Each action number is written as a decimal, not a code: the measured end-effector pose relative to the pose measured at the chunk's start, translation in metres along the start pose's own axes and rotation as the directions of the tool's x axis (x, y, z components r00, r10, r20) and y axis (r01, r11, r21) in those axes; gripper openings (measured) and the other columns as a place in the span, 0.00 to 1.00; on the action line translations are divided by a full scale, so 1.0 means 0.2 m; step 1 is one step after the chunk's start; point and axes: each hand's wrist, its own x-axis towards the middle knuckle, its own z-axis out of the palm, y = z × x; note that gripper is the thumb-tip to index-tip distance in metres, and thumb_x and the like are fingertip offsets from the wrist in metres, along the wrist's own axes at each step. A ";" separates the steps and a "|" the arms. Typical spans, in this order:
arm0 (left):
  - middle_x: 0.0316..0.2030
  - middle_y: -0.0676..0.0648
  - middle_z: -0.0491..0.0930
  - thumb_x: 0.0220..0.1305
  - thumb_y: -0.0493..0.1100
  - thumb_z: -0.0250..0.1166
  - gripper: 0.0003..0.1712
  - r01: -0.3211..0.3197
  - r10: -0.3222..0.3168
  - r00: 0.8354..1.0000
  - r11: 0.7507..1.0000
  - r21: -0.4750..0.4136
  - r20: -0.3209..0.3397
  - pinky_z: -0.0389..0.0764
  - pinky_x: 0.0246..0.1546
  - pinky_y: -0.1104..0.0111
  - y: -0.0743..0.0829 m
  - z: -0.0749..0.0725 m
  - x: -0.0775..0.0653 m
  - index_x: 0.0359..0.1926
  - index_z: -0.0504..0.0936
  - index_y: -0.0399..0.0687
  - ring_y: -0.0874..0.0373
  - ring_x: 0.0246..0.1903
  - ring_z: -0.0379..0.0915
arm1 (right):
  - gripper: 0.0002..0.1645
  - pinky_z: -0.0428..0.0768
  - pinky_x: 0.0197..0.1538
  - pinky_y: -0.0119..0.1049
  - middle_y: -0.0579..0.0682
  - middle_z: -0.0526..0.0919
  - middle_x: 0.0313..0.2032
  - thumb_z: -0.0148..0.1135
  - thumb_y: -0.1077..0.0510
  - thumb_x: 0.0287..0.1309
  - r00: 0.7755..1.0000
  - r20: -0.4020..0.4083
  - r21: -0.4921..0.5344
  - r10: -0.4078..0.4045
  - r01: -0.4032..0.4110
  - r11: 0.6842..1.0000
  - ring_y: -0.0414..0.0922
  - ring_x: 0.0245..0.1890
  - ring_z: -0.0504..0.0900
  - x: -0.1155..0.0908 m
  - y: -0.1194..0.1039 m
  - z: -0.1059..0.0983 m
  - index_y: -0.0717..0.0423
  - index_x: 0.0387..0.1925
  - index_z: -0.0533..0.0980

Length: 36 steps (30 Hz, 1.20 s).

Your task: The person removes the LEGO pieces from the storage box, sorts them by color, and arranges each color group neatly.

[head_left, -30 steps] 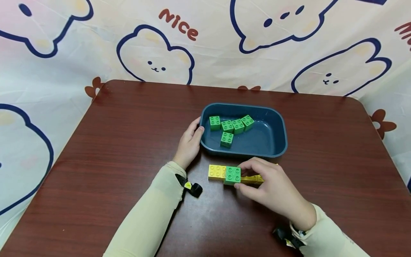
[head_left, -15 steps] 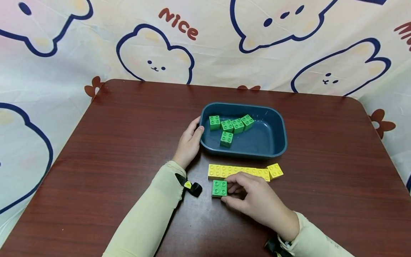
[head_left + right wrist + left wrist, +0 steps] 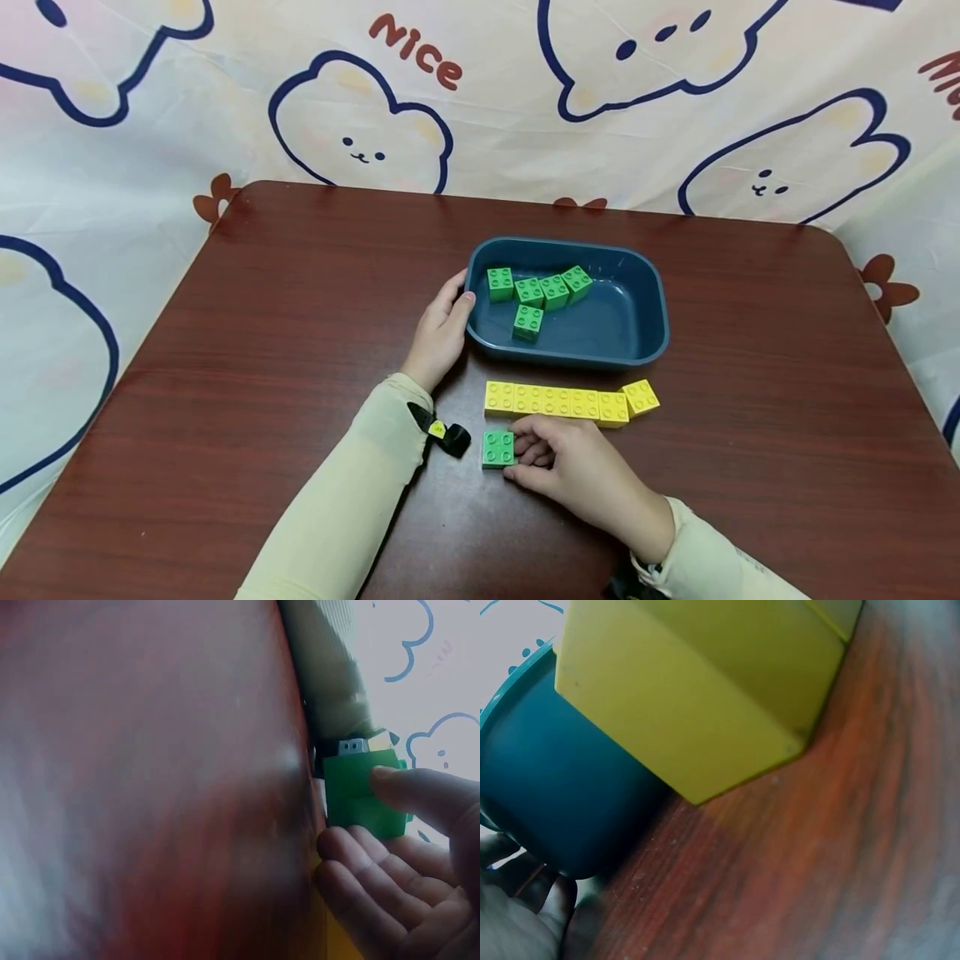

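Note:
My right hand (image 3: 581, 471) pinches a green two-by-two toy building brick (image 3: 498, 449) between thumb and fingers, studs facing up. It is at the table, just in front of a row of yellow bricks (image 3: 555, 402); whether it touches the tabletop I cannot tell. In the right wrist view the thumb lies on one side of the green brick (image 3: 364, 795), with curled fingers on the other. My left hand (image 3: 438, 337) holds the left end of a dark blue plastic tray (image 3: 637, 357), with its thumb at the rim. Several green bricks (image 3: 542, 292) lie inside the tray.
The yellow row stands between tray and right hand; its rightmost brick (image 3: 640, 398) sits at an angle. A yellow brick (image 3: 697, 705) looms large in the left wrist view. The brown wooden table (image 3: 300, 333) ends at a patterned cloth (image 3: 510, 125) behind.
My right hand has carried the green brick from over the yellow row leftward and toward me, uncovering the row. The left hand has stayed on the tray.

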 end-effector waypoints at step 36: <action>0.71 0.52 0.66 0.80 0.48 0.48 0.26 -0.001 0.001 1.000 1.000 -0.013 -0.007 0.58 0.72 0.56 0.01 0.00 -0.01 0.75 0.65 0.55 0.59 0.71 0.57 | 0.21 0.84 0.44 0.40 0.38 0.84 0.41 0.80 0.55 0.49 0.983 -0.156 -0.194 -0.092 0.061 0.979 0.36 0.41 0.82 0.00 -0.08 -0.27 0.49 0.46 0.84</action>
